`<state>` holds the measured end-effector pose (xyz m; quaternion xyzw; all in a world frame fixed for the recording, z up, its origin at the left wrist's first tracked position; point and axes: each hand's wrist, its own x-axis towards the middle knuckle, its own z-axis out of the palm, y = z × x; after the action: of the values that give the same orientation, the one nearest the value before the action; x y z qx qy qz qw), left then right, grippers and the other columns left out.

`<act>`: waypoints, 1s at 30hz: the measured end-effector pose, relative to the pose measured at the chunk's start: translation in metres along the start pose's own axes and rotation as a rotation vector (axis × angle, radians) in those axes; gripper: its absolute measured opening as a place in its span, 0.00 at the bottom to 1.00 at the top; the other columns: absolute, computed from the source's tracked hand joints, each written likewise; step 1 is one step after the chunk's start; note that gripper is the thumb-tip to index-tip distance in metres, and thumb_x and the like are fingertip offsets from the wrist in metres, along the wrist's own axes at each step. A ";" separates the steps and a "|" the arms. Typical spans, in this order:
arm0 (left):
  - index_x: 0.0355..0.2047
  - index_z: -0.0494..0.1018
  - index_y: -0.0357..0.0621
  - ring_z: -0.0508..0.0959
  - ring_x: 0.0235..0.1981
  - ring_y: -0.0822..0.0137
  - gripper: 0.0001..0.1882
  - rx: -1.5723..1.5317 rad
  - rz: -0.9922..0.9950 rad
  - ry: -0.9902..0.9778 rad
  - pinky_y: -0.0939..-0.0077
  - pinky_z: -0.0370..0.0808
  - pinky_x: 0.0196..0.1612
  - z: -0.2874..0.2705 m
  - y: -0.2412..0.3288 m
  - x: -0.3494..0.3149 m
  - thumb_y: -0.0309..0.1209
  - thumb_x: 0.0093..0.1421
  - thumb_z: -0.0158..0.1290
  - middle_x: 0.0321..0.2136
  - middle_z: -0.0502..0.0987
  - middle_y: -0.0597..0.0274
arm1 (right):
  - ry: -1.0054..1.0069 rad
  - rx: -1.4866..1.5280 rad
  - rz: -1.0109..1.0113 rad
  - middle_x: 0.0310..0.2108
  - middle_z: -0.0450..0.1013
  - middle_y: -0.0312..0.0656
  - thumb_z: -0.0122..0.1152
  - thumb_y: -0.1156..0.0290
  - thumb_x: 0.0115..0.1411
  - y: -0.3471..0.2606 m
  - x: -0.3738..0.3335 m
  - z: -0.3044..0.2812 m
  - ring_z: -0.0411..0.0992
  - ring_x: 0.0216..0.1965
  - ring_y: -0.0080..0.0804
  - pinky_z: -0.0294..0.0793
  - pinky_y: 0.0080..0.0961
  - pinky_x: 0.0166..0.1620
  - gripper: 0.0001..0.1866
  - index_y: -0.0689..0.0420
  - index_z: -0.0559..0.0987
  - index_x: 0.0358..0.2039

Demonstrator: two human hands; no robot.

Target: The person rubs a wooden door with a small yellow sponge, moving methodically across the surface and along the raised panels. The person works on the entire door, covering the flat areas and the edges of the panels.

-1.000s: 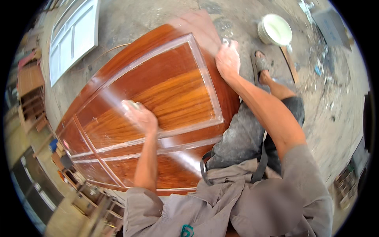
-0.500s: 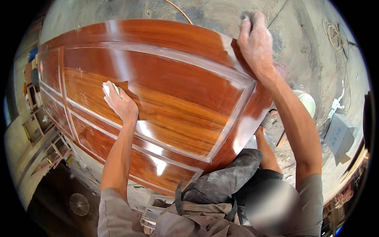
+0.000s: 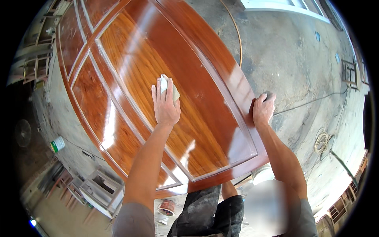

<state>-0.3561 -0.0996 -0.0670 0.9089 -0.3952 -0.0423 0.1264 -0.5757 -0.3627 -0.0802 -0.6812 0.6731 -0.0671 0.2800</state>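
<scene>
1. The large door of glossy reddish-brown wood, with rectangular inset panels outlined by paler strips, spreads in front of the person above the grey concrete floor.
2. The left hand lies over the door's orange-grained inset, its fingers stretched forward and holding a pale, white-and-beige pad against the wood (part of the pad peeks out between the fingers).
3. The right hand, well apart from the left, is at the door's right edge, curled around a small dark grey block; whether the block touches the wood, I cannot tell.
4. Beyond the right edge, a thin orange-brown hose crosses the floor, and a coil of beige cable lies farther right.
5. A white-and-green cylindrical can is at far left.
</scene>
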 end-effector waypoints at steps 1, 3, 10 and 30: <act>0.75 0.55 0.41 0.54 0.77 0.43 0.40 -0.003 -0.008 -0.008 0.43 0.45 0.80 0.001 -0.002 -0.001 0.24 0.64 0.55 0.66 0.69 0.46 | -0.010 -0.014 0.013 0.37 0.79 0.71 0.45 0.57 0.71 -0.003 0.000 0.000 0.77 0.44 0.75 0.72 0.63 0.50 0.20 0.61 0.70 0.51; 0.76 0.54 0.43 0.54 0.77 0.44 0.41 0.021 -0.016 -0.012 0.44 0.44 0.80 0.001 -0.003 0.001 0.26 0.64 0.56 0.67 0.68 0.46 | 0.018 -0.017 -0.008 0.36 0.79 0.72 0.45 0.57 0.70 0.001 0.002 0.005 0.77 0.43 0.75 0.71 0.64 0.50 0.20 0.61 0.70 0.50; 0.75 0.56 0.42 0.56 0.77 0.45 0.42 0.041 -0.022 0.009 0.45 0.49 0.80 0.001 0.000 0.003 0.27 0.63 0.60 0.71 0.66 0.51 | -0.075 -0.170 0.020 0.35 0.78 0.73 0.43 0.58 0.72 -0.011 0.004 0.004 0.76 0.41 0.76 0.72 0.66 0.47 0.17 0.58 0.66 0.50; 0.75 0.53 0.37 0.50 0.78 0.46 0.32 0.228 -1.187 0.399 0.52 0.44 0.80 0.050 0.007 0.103 0.40 0.77 0.41 0.74 0.59 0.44 | -0.254 -0.088 0.069 0.42 0.77 0.73 0.38 0.59 0.74 0.000 0.005 0.005 0.74 0.47 0.75 0.69 0.63 0.49 0.21 0.63 0.67 0.54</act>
<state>-0.2992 -0.1891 -0.1109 0.9713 0.2051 0.1073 0.0551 -0.5729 -0.3662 -0.0853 -0.6724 0.6573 0.0590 0.3352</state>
